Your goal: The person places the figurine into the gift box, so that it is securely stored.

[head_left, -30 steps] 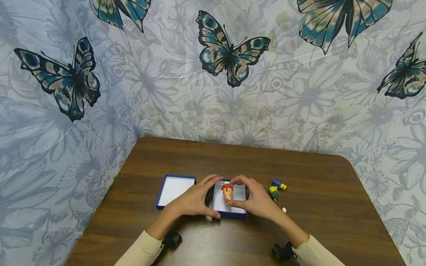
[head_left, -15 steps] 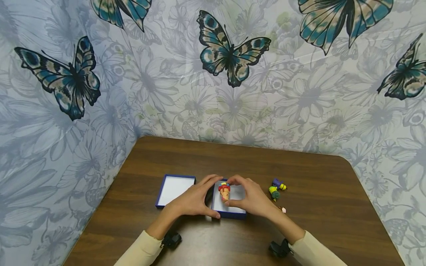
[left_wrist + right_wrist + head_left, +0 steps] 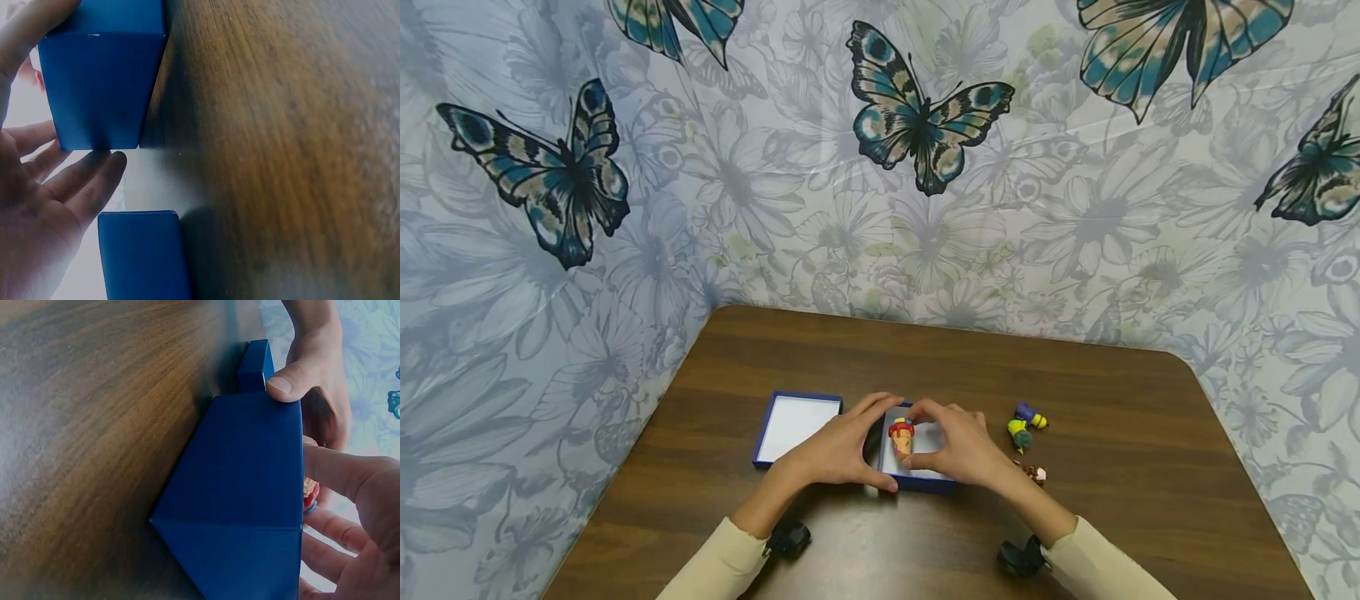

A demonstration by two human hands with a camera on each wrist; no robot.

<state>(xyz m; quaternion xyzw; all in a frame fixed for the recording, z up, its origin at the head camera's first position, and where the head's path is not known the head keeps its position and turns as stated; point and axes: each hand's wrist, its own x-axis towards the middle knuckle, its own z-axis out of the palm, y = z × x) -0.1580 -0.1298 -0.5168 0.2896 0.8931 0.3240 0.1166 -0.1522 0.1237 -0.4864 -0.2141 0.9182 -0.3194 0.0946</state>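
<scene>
A blue box (image 3: pixel 931 485) with a white inside stands near the middle of the table. My left hand (image 3: pixel 831 450) holds its left side, the thumb on the front edge and the fingers towards the back; in the left wrist view those fingers touch the blue box wall (image 3: pixel 100 87). Over the left part of the box, my right hand (image 3: pixel 964 446) pinches a small toy figure (image 3: pixel 901 440) with a red and blue top and tan body. Only a bit of the toy figure (image 3: pixel 309 494) shows past the box rim in the right wrist view. Whether it touches the box floor I cannot tell.
Left of the box lies a shallow blue-rimmed lid (image 3: pixel 797 429), white side up. To the right are several little toy figures: a purple and yellow one (image 3: pixel 1030 415), a yellow and green one (image 3: pixel 1019 436) and a brown and pink one (image 3: pixel 1037 474). A patterned wall stands behind.
My right hand has shifted left and slightly lower with the toy figure, towards the box's left side. More of the brown and pink figure shows now. My left hand stays put.
</scene>
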